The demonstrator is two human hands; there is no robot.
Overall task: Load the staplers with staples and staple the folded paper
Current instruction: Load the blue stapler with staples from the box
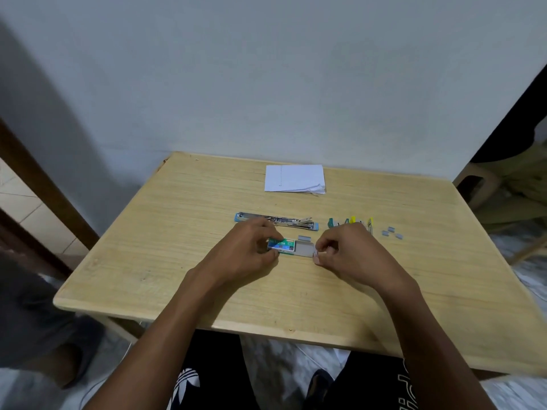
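A small green staple box [283,245] lies in the middle of the wooden table [183,232], its grey inner tray [304,250] slid out to the right. My left hand [251,251] grips the green sleeve. My right hand [344,250] pinches the tray's right end. A short strip of staples [303,238] lies just behind the box. A blue stapler [276,221], swung fully open and flat, lies behind my hands. Small yellow and teal staplers [352,221] stand behind my right hand, partly hidden. The folded white paper [294,178] lies near the far edge.
Several loose grey staple strips [392,232] lie to the right of the small staplers. A pale wall stands right behind the table. A stool or chair [485,184] is at the right, and a dark door frame at the left.
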